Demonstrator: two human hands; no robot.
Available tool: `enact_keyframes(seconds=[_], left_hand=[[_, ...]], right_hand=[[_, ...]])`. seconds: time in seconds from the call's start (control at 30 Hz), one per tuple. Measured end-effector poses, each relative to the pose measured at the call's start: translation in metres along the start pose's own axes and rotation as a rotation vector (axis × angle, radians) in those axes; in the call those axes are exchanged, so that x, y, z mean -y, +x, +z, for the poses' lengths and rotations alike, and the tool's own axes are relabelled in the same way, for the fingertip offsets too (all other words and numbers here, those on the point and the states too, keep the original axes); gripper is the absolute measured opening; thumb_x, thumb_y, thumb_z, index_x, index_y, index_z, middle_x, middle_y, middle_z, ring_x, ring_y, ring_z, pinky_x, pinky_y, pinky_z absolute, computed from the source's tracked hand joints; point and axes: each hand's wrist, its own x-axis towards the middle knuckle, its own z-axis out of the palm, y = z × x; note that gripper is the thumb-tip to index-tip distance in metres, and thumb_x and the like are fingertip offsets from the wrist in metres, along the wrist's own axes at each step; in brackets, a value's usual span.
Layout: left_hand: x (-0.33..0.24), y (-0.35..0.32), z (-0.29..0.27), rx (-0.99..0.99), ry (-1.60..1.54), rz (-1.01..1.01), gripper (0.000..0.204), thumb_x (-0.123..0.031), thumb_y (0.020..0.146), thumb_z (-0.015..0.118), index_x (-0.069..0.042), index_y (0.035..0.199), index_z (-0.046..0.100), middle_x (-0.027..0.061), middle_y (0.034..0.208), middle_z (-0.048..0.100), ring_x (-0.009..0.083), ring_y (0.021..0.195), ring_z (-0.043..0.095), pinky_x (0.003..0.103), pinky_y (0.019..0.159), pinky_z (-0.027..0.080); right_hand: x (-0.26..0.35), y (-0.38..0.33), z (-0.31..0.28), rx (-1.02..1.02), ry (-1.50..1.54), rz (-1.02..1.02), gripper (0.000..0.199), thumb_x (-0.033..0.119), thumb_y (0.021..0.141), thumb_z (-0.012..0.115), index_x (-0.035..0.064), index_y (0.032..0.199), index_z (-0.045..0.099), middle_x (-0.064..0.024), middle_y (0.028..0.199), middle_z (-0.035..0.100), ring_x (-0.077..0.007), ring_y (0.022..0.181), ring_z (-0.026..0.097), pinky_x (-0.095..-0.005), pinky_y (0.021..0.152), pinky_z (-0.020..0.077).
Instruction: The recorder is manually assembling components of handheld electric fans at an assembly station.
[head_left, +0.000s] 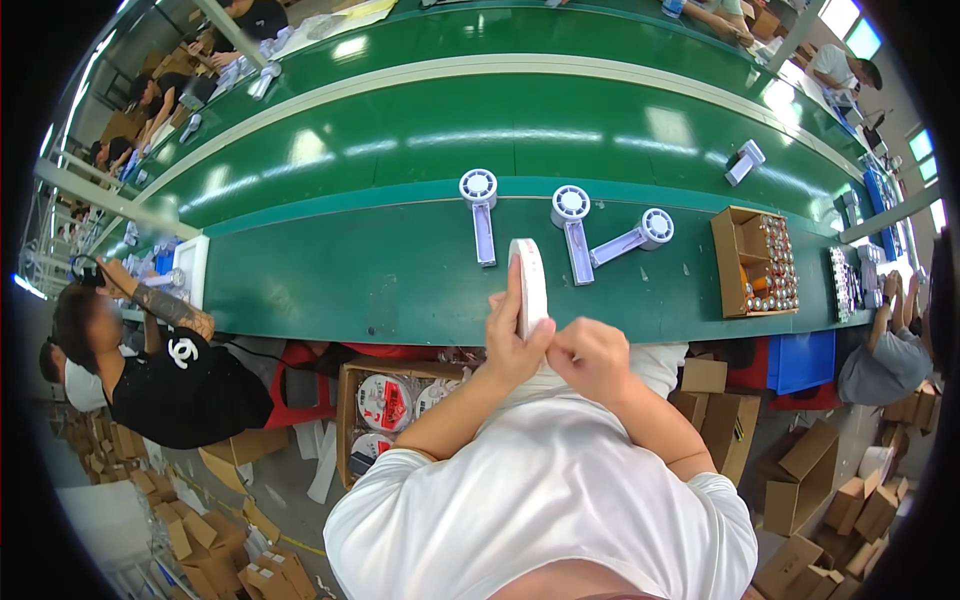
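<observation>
Upright over the near edge of the bench, a white roll of tape [533,290] is seen nearly edge-on. My left hand [512,338] grips it, with the fingers on its left side and the thumb at its lower edge. Close to the roll's lower right, my right hand [592,357] is closed with its fingertips pinched. Whatever may be between those fingertips is too small to make out. Beyond my hands lie a white handheld fan [484,225], a second handheld fan [575,240] and a third fan [640,236], their handles uncovered.
An open cardboard box [733,265] of small cylindrical batteries stands to the right. A green conveyor belt [420,125] runs behind the bench, carrying another fan [743,162]. Below on the left sits a carton [350,400] of wrapped rolls. A co-worker [180,370] sits at far left.
</observation>
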Motion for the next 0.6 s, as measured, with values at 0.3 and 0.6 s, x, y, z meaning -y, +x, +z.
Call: enact_keyframes(seconds=[0.3, 0.6], left_hand=[[0.024, 0.018, -0.047, -0.244, -0.387, 0.007, 0.085, -0.046, 0.092, 0.054, 0.011, 0.147, 0.024, 0.0013, 0.082, 0.051, 0.0086, 0.071, 0.044, 0.023, 0.062, 0.035], [0.016, -0.005, 0.013, -0.037, -0.362, -0.142, 0.089, -0.045, 0.089, 0.061, 0.004, 0.151, 0.019, 0.0052, 0.087, 0.055, 0.0112, 0.076, 0.048, 0.024, 0.068, 0.039]], right_hand=[[-0.044, -0.102, -0.055, 0.239, -0.436, 0.3, 0.019, 0.007, 0.077, 0.068, 0.0071, 0.095, 0.071, -0.0076, 0.077, 0.061, -0.0253, 0.062, 0.059, -0.0362, 0.054, 0.0487], [-0.044, -0.039, -0.079, -0.092, -0.197, 0.869, 0.032, 0.028, 0.091, 0.066, -0.0009, 0.104, 0.068, -0.0152, 0.078, 0.068, -0.0252, 0.066, 0.066, -0.0338, 0.063, 0.0508]])
